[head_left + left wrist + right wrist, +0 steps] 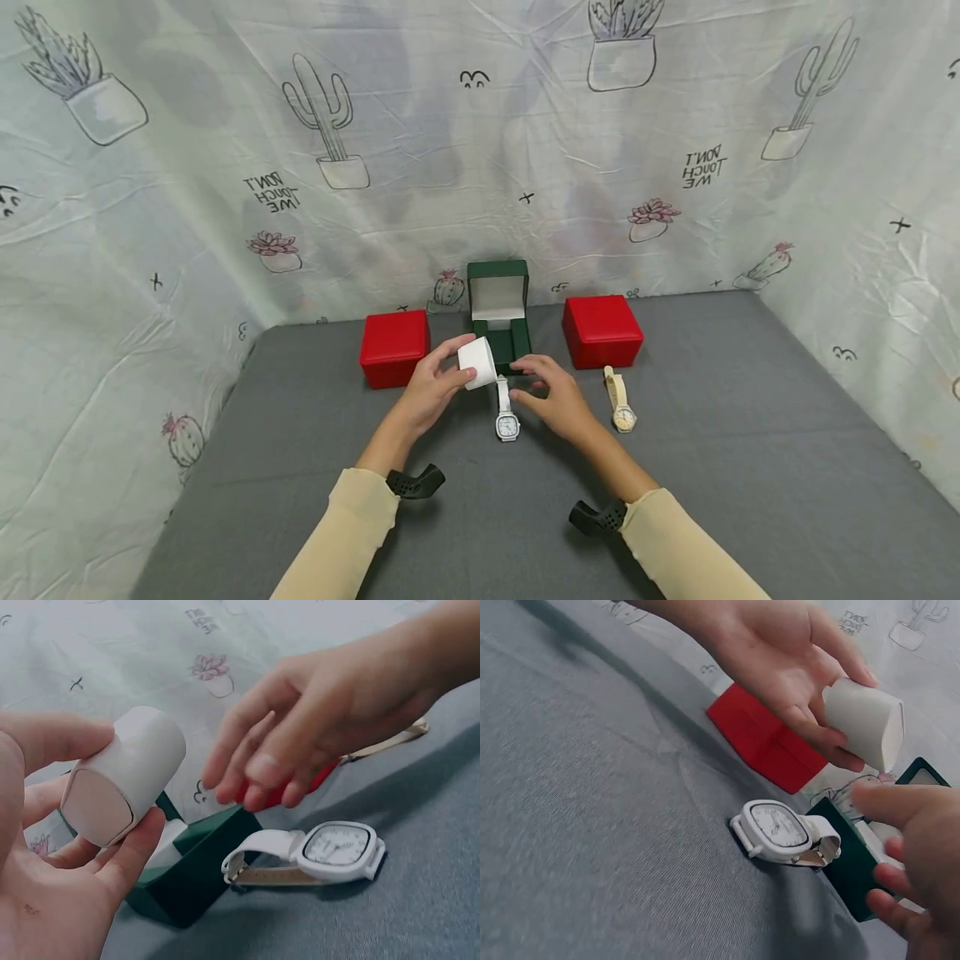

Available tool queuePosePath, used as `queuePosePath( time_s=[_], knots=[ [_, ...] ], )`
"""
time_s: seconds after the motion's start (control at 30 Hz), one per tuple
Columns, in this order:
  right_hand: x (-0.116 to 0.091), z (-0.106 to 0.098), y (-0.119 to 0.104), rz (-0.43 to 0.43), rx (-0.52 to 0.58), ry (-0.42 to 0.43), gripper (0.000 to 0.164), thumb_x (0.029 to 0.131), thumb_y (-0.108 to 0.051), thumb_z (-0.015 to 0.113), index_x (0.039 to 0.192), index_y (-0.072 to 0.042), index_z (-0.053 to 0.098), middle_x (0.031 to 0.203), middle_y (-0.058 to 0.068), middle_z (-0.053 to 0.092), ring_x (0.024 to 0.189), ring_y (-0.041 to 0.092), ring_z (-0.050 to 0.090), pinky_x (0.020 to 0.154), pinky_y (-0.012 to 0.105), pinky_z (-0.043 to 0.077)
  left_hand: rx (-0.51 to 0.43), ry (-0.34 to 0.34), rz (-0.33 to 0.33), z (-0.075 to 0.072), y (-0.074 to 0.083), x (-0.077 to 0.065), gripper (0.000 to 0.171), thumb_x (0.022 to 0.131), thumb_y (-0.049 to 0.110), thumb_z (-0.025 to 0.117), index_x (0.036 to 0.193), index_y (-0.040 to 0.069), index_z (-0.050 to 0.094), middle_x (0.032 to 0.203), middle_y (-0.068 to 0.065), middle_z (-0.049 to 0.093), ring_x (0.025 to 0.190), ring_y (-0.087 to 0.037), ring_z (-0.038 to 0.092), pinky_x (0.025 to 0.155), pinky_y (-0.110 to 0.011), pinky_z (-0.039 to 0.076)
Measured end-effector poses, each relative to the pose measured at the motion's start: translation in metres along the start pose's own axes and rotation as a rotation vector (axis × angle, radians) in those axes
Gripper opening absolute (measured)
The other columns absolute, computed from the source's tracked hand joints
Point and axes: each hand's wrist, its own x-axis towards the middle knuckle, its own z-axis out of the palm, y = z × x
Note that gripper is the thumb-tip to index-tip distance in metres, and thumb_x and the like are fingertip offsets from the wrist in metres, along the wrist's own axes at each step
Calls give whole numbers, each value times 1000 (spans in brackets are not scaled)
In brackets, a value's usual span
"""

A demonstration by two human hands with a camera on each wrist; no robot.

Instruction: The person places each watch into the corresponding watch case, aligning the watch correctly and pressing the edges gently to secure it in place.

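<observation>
My left hand (432, 390) grips a white watch cushion (477, 362) between thumb and fingers, raised in front of the green watch box (517, 340). The box stands with its lid up, showing a pale lining. On the cloth before it lies a white watch (507, 427), its square-cornered dial facing up and its strap (262, 844) curving toward the box. Over to the right of that watch hovers my right hand (553, 398), fingers spread and loosely bent, holding nothing. In the left wrist view the cushion (127, 776) shows its flat end.
A red box (394, 346) with a closed lid sits left of the green one, and another red box (602, 330) sits to the right. A cream-strapped watch (621, 408) lies near the right red box. Behind the grey tablecloth (300, 467) hangs a printed curtain (420, 150).
</observation>
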Motion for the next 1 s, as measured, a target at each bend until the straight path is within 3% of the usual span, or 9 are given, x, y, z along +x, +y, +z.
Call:
queuePosePath(
  time_s=[0.2, 0.43, 0.73, 1.0],
  knots=[
    [-5, -1, 1, -9, -158, -215, 74, 72, -33, 85, 137, -16, 53, 140, 8, 50, 130, 28, 48, 105, 53, 43, 0, 11, 1, -6, -4, -6, 58, 92, 6, 60, 146, 10, 38, 146, -6, 35, 125, -25, 47, 95, -24, 51],
    [-2, 3, 1, -17, -355, -293, 101, 63, -52, 86, 147, -15, 42, 145, 10, 45, 131, 31, 45, 106, 55, 41, -7, 18, -8, -7, -7, -10, 59, 91, 9, 62, 146, 12, 39, 146, -5, 36, 128, -25, 45, 96, -24, 50],
    [1, 8, 3, -82, -464, -317, 94, 61, -57, 84, 139, -18, 49, 142, 7, 49, 128, 28, 45, 103, 51, 38, -36, 8, 9, -6, -11, -14, 56, 92, 8, 61, 144, 13, 41, 147, -5, 36, 126, -24, 46, 94, -23, 51],
    [-4, 12, 5, -75, -412, -295, 89, 62, -53, 86, 134, -16, 49, 136, 4, 54, 125, 23, 48, 102, 48, 38, -20, 12, 6, -8, -14, -14, 58, 92, 8, 61, 145, 9, 39, 147, -5, 35, 128, -25, 43, 94, -22, 51]
  ],
)
